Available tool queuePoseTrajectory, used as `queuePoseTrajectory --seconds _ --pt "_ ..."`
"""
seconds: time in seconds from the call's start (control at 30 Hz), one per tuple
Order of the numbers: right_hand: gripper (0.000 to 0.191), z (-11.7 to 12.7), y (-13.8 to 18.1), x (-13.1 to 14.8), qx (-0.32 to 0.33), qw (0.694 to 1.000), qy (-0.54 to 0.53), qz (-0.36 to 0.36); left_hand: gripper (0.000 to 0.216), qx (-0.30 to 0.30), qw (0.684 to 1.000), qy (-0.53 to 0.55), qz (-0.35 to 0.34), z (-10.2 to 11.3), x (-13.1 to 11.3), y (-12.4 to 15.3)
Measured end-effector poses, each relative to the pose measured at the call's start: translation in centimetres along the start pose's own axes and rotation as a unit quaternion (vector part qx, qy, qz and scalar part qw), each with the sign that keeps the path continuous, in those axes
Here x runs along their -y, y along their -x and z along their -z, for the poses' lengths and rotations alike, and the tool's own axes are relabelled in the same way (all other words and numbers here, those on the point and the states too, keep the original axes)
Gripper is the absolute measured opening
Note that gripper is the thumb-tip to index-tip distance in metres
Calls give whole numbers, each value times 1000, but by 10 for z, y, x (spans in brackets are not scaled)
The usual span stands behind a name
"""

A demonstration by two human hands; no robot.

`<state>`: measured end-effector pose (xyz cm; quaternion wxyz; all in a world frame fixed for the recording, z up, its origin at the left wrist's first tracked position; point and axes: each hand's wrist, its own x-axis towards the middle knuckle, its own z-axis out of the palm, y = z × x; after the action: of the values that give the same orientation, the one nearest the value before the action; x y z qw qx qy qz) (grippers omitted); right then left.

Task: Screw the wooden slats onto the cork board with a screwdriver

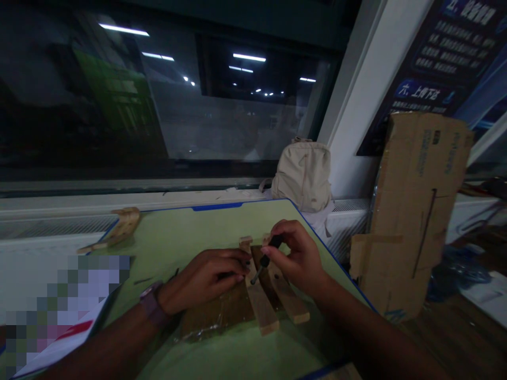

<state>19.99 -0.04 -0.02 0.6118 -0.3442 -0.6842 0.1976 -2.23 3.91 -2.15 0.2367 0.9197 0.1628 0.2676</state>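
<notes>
A screwdriver with a black handle [264, 260] is pinched in my right hand [300, 258]. It slants down to the left, and its tip meets the left wooden piece [263, 310] or stops just above it; I cannot tell which. My left hand [208, 277], with a watch [151, 301] on its wrist, closes its fingertips on that piece's left side, near a dark spot. Beside it lies a similar wooden piece [295, 307] with a dark hole, partly behind my right hand. Both rest across a brown, plastic-covered sheet [216, 314].
The green tabletop [170, 227] has a blue edge. A curved wooden part [124, 224] lies at its far left, with papers [85, 311] nearer me. Beyond the far right corner sits a beige backpack [303, 174]. Tall cardboard [420, 221] stands on the right.
</notes>
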Motion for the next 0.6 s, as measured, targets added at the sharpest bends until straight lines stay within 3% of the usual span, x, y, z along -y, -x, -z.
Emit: queuePoseTrajectory --seconds 0.13,0.2,0.37,0.5,0.6 --pt "20 2 3 -1 35 999 2 20 14 -3 1000 3 -7 1 -2 -1" --pt "19 1 4 0 74 995 -72 -11 15 2 1000 9 -8 2 -4 -2" --pt "15 0 2 6 128 950 -267 -98 16 11 1000 15 -3 2 -6 -4" --pt "15 0 1 9 150 942 -280 -107 17 4 1000 13 0 3 -8 -6" --pt "15 -1 2 9 139 953 -251 -96 18 9 1000 11 7 4 -10 -6"
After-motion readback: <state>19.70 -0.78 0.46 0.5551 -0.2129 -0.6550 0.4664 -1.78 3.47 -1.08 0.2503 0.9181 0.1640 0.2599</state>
